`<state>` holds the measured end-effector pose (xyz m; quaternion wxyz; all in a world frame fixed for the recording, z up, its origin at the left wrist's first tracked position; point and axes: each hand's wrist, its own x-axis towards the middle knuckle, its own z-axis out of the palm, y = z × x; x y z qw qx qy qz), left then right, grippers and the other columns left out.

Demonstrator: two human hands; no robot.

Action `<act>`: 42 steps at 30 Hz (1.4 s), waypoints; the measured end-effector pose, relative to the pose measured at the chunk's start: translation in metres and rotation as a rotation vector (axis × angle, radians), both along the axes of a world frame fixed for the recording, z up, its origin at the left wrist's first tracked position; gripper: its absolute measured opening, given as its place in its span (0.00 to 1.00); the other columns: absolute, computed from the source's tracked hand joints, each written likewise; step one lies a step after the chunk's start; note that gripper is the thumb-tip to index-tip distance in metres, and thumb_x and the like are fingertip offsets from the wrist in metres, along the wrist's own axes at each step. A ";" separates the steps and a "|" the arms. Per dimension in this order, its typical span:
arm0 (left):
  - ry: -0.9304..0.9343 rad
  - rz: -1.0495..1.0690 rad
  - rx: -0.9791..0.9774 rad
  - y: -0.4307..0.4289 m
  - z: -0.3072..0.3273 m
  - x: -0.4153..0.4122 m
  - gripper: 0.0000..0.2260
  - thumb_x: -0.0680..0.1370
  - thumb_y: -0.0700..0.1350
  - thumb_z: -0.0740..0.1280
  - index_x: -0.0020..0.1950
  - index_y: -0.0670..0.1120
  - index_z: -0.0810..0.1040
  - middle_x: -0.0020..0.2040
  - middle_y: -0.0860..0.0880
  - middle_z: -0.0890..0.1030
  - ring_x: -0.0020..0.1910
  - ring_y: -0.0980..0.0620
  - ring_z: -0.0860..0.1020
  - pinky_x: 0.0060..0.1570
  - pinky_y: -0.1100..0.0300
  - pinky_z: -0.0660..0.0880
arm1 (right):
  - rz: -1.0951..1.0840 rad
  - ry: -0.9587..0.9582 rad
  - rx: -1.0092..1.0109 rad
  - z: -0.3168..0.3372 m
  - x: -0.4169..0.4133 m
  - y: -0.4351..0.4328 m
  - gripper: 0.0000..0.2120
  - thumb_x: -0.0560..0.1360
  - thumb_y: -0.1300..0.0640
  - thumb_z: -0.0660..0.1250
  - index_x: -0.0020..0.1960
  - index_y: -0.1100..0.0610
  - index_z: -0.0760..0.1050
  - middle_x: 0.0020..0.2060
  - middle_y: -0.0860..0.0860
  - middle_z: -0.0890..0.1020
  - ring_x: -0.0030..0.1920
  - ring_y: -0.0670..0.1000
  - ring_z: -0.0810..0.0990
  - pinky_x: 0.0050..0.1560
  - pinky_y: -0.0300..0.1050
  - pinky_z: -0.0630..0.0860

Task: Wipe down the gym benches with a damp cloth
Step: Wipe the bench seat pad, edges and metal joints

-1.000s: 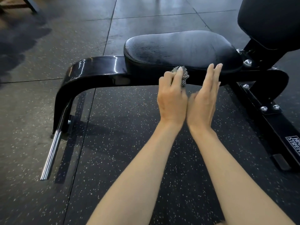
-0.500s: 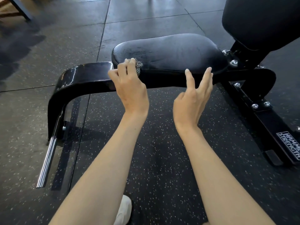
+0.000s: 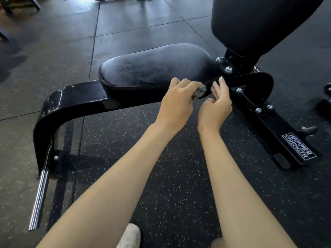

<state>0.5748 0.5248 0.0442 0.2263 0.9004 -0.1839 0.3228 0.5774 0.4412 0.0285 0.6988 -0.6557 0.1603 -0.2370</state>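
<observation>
Black gym bench (image 3: pixel 75 97), just one, shows its padded seat (image 3: pixel 154 68) whole, while its backrest (image 3: pixel 259 24) is cut off at the top edge. Your left hand (image 3: pixel 176 104) grips the one speckled grey cloth (image 3: pixel 199 92), mostly hidden by your fingers, against the seat's near right edge. Your right hand (image 3: pixel 215 106) hovers just beside it, fingers loosely bent, empty.

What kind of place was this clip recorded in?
Most likely a gym: a padded bench seat on a black metal frame with a Hammer Strength label, over speckled rubber flooring.
</observation>
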 end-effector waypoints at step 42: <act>-0.049 -0.206 1.487 -0.079 0.022 0.077 0.11 0.81 0.42 0.57 0.60 0.44 0.76 0.56 0.47 0.78 0.58 0.45 0.73 0.60 0.54 0.69 | 0.248 0.225 1.121 -0.002 0.017 -0.051 0.33 0.80 0.34 0.44 0.72 0.57 0.66 0.68 0.58 0.73 0.70 0.57 0.70 0.73 0.59 0.60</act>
